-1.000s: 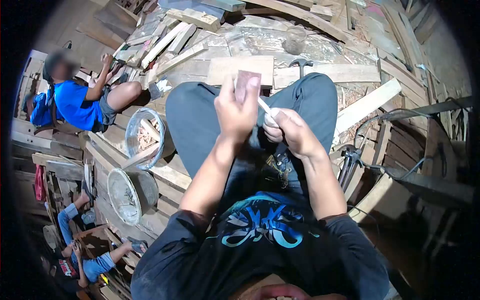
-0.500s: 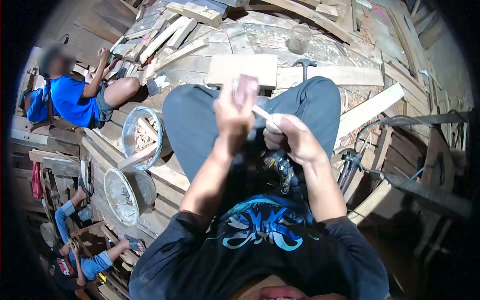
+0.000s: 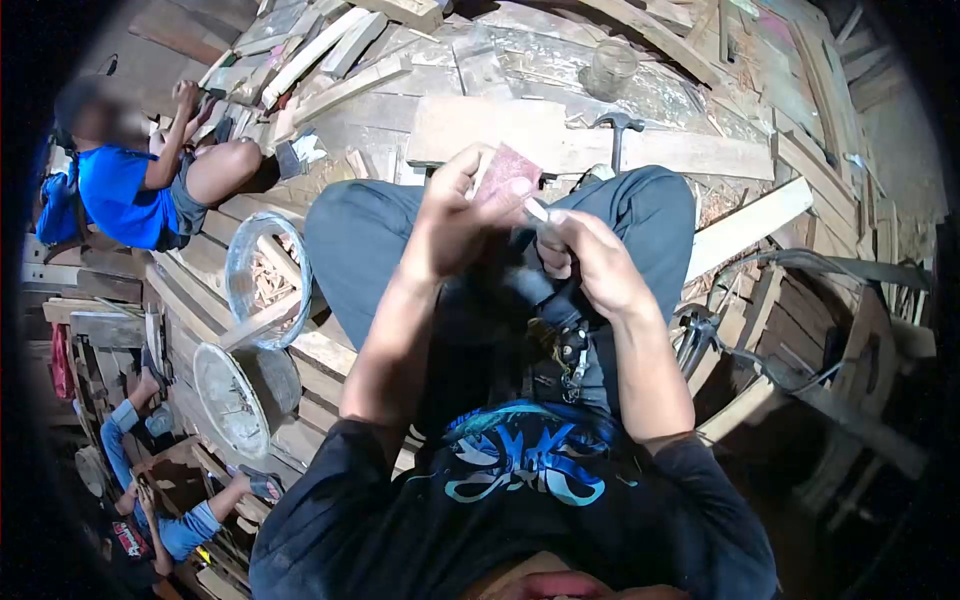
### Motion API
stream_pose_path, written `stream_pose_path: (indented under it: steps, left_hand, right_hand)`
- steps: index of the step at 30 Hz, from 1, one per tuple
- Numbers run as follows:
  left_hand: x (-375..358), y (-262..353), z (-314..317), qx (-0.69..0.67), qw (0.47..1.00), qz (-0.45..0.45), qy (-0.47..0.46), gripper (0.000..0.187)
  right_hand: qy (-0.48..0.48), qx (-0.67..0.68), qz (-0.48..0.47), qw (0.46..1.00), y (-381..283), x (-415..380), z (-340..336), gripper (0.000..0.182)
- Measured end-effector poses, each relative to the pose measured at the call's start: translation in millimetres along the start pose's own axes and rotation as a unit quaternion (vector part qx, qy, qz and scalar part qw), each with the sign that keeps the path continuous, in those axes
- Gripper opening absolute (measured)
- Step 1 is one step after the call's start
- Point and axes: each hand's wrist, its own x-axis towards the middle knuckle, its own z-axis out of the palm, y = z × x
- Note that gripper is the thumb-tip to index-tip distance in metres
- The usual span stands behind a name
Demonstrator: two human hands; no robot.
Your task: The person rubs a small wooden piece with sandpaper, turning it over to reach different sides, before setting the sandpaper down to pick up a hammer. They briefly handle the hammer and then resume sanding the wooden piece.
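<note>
Above my lap, my left hand (image 3: 455, 215) grips a piece of reddish sandpaper (image 3: 514, 170) between thumb and fingers. My right hand (image 3: 595, 262) is closed around a small, pale wooden piece (image 3: 537, 209), whose tip points up toward the sandpaper. The two hands are close together, the left thumb right beside the wood's end. Most of the wooden piece is hidden inside my right fist. Past my knees lies a light wooden board (image 3: 460, 130), and a claw hammer (image 3: 618, 125) rests to the right of it.
On my left stand a clear tub (image 3: 236, 268) of wood scraps and a tilted bucket (image 3: 262, 425). A person in blue (image 3: 125, 195) sits beyond them, another person (image 3: 185, 525) lower left. A glass jar (image 3: 612, 68) and planks lie ahead; a dark metal frame (image 3: 850, 265) is at right.
The sandpaper has tilted and moved slightly right and down, closer to the wooden piece's tip. My right hand has shifted a little to the right. The whole view has moved slightly.
</note>
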Motion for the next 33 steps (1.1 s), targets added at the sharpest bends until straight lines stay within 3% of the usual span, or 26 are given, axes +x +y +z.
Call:
stream_pose_path:
  steps: [4,6,8,9,12,15,18,20,25,27,29,30,32,33]
  left_hand:
    - [4.5,-16.1,-24.0,-0.059,0.998,0.029,0.014,0.018]
    - [3.7,-19.2,-28.4,-0.048,0.996,0.035,0.072,0.017]
    - [1.0,-24.6,-30.1,-0.035,0.99,0.037,0.132,0.016]
    - [0.9,-25.0,-21.4,-0.089,0.98,0.021,0.178,0.014]
    - [-0.9,-25.8,-14.5,-0.094,0.977,-0.044,0.184,0.015]
    - [7.0,-36.7,-5.5,-0.067,0.975,0.027,0.209,0.015]
    - [7.5,-36.6,-11.4,-0.069,0.971,0.003,0.23,0.017]
    - [5.6,-29.3,-16.4,-0.11,0.966,-0.026,0.234,0.022]
    - [12.3,-25.7,-23.2,-0.054,0.983,0.051,0.17,0.017]
    - [11.0,-27.7,-21.9,-0.026,0.98,0.04,0.195,0.016]
    - [5.4,-27.2,-25.3,-0.043,0.983,-0.011,0.177,0.016]
    - [4.9,-28.4,-25.8,-0.03,0.985,0.007,0.168,0.014]
    - [10.6,-32.1,-23.1,-0.004,0.988,0.043,0.149,0.012]
    - [19.2,-39.3,-17.3,0.091,0.969,0.139,0.183,0.015]
  right_hand:
    - [-0.028,-0.154,-0.043,0.987,-5.5,16.5,-2.0,0.032]
    - [0.06,-0.147,-0.099,0.982,-0.9,22.4,7.7,0.02]
    - [0.101,-0.175,-0.184,0.962,12.6,30.0,8.1,0.029]
    - [0.103,-0.163,-0.165,0.967,17.0,33.2,7.4,0.044]
    - [0.14,-0.022,-0.197,0.97,30.7,53.2,26.4,0.031]
    - [0.204,-0.006,-0.146,0.968,35.4,57.8,19.9,0.021]
    - [0.219,-0.05,-0.261,0.939,36.9,72.1,17.2,0.019]
    - [0.228,0.046,-0.181,0.956,30.8,70.5,16.2,0.023]
    - [0.205,-0.027,-0.132,0.969,25.5,63.7,3.7,0.024]
    - [0.196,-0.043,-0.145,0.969,28.7,61.4,5.4,0.024]
    - [0.203,-0.049,-0.085,0.974,27.7,60.0,5.2,0.022]
    - [0.206,-0.05,-0.054,0.976,28.1,59.4,6.5,0.021]
    - [0.191,-0.113,-0.087,0.971,33.2,58.6,11.7,0.018]
    - [0.174,-0.13,-0.093,0.972,36.5,58.0,12.4,0.019]
